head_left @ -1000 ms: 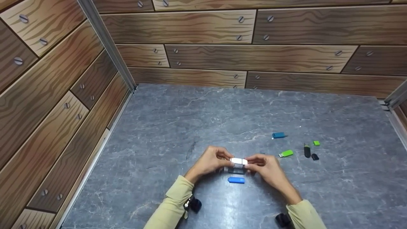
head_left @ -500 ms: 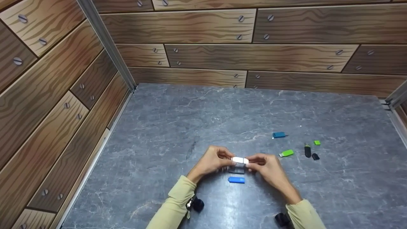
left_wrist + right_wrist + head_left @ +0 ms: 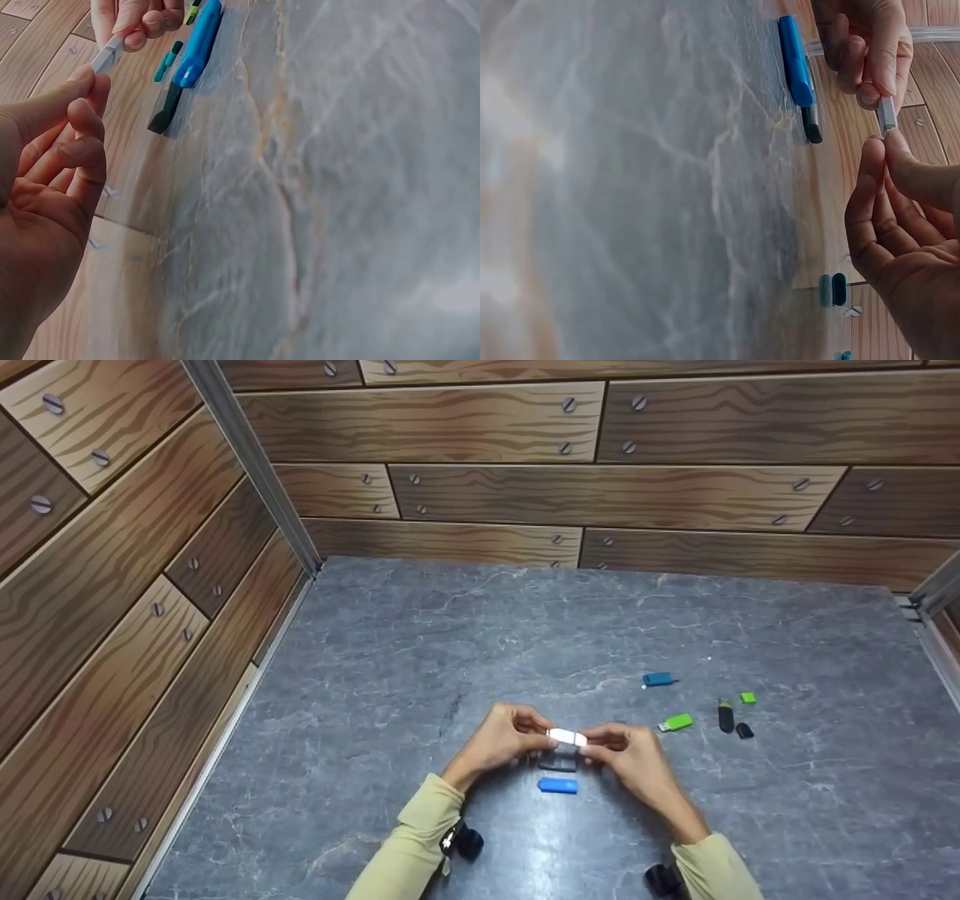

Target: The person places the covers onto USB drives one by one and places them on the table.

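Observation:
Between both hands, a white USB stick (image 3: 566, 736) with a seam across it is held roughly level over the table. My left hand (image 3: 496, 741) pinches its left end between thumb and fingertips. At the other end, by the seam, my right hand (image 3: 636, 754) pinches the shorter part, which looks like a cap. Both wrist views show the stick (image 3: 109, 54) spanning the two sets of fingertips. Just below it in the head view lies a dark object (image 3: 557, 768), partly hidden by the hands, and nearer me a blue USB stick (image 3: 557, 786).
To the right lie a teal USB stick (image 3: 658, 679), a green USB stick (image 3: 676, 723) with its plug bare, and a black one (image 3: 725, 715). A small green cap (image 3: 748, 697) and a black cap (image 3: 744, 730) sit by them. Wood-patterned walls (image 3: 480, 495) border the grey tabletop (image 3: 420, 630).
The white stick has shifted slightly up and right, and its right end now tilts a little lower. Both hands keep their pinch; the things on the table stay put.

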### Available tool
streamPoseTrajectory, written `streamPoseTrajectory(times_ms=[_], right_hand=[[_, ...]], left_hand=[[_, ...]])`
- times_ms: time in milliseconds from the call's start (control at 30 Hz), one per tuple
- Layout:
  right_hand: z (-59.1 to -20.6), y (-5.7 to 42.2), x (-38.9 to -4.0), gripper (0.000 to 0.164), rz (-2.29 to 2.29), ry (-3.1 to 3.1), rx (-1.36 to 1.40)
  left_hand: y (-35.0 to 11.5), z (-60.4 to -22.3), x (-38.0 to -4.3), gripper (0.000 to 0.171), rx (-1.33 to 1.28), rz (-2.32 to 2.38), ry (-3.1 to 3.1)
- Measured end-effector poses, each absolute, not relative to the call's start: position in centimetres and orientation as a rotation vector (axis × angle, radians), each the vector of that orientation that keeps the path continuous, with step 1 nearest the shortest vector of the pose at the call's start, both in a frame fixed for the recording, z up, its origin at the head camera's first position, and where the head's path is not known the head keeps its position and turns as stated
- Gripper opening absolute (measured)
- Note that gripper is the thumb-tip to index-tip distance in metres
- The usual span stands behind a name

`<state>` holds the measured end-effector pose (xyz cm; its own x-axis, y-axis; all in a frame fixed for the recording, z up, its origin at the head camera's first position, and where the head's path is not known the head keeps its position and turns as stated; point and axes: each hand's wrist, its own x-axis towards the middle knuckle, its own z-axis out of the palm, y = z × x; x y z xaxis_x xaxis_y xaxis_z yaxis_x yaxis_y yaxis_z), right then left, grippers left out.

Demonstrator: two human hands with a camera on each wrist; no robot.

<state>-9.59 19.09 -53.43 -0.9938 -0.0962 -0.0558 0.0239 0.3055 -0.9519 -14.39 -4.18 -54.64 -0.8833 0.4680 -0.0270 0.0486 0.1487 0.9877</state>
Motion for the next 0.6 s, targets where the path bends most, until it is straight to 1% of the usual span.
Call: streamPoseTrajectory(times_ms=[367,600], right_hand=[[-53.24,19.2,-9.65,0.021,-1.786,2.482,-0.061],[-53.41,19.13,-9.84,0.02,-1.69,2.525,-0.087]], left_hand=[[-3.88,-54.71,-14.38,0.021,0.46,1.779,2.097],[-3.83,-54.99,-14.41,0.021,0.5,1.759,2.119]])
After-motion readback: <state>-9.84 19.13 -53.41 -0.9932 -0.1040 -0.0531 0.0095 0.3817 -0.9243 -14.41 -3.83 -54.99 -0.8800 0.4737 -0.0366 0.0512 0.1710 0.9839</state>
